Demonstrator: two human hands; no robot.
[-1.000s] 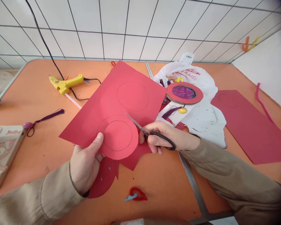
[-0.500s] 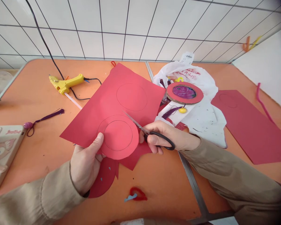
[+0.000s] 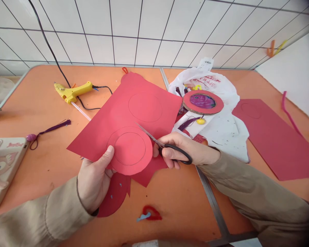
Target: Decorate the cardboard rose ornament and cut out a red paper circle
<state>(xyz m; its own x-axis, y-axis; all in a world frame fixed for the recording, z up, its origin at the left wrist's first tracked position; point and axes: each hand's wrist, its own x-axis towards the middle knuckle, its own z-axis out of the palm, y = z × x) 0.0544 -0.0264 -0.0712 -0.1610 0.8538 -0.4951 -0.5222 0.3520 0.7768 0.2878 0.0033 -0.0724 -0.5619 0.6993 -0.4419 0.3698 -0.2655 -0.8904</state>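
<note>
Left hand (image 3: 94,178): thumb on top of a red sheet (image 3: 118,115), fingers curled beneath, pinching its near edge. Right hand (image 3: 181,147): fingers closed around the handles of one pair of scissors (image 3: 150,136).

Scissors: long axis slants; tips point up-left, away from the right fingers, lying across the sheet beyond the left thumb. One blade shows on top; gap between blades cannot be told. Sheet tilts, one corner out left of the left fingers, another right, near the bag. Pencilled on it: one circle beyond the scissor tips; two nested just right of the left thumb, the outer one cut along its near and right side.

Containers: one white plastic bag (image 3: 229,92), beyond the right fingers. In its mouth, purple strands and yellow bits; over it, one red-rimmed oval with a purple flower (image 3: 202,102).

Counts: two tassels, one (image 3: 50,127) well left of the left fingers, one (image 3: 187,123) at the bag. One phone (image 3: 3,168), far left. One yellow glue gun (image 3: 74,92), past the left fingers. One second red sheet (image 3: 275,140), right of the right fingers. One red fuzzy loop (image 3: 153,217) with a blue scrap (image 3: 143,216), on the orange worktop (image 3: 182,202), nearer than both hands.
</note>
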